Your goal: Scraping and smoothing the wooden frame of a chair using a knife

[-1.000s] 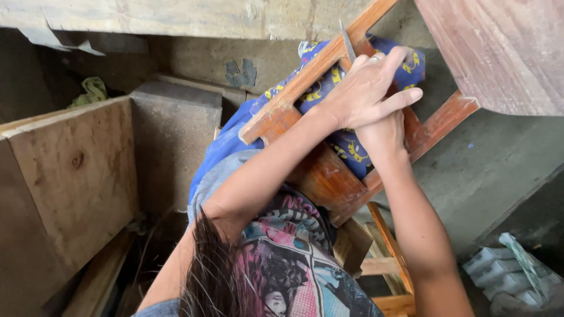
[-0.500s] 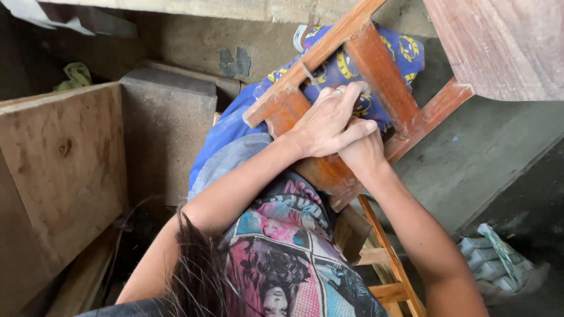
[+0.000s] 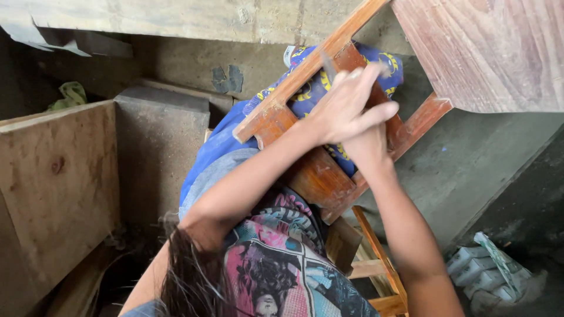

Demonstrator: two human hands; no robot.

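A reddish-brown wooden frame [image 3: 317,176] with a paler rail [image 3: 305,70] rests tilted across my lap, over a blue cloth with yellow patterns [image 3: 223,141]. My left hand [image 3: 346,105] presses on the frame's middle slat, laid over my right hand [image 3: 369,148], whose fingers are hidden beneath it. A thin grey blade [image 3: 327,66] sticks out above my left fingers, lying against the slat. My fingertips are blurred by motion.
A plywood box [image 3: 59,188] stands at the left beside a grey concrete block [image 3: 158,147]. A broad wooden panel [image 3: 487,53] fills the top right. Pale wooden rungs [image 3: 376,270] lie below my arms. Wrapped white packets [image 3: 487,270] sit at the bottom right on the concrete floor.
Both hands slid down the frame's slat together, then came part of the way back up. The frame stays tilted across my lap.
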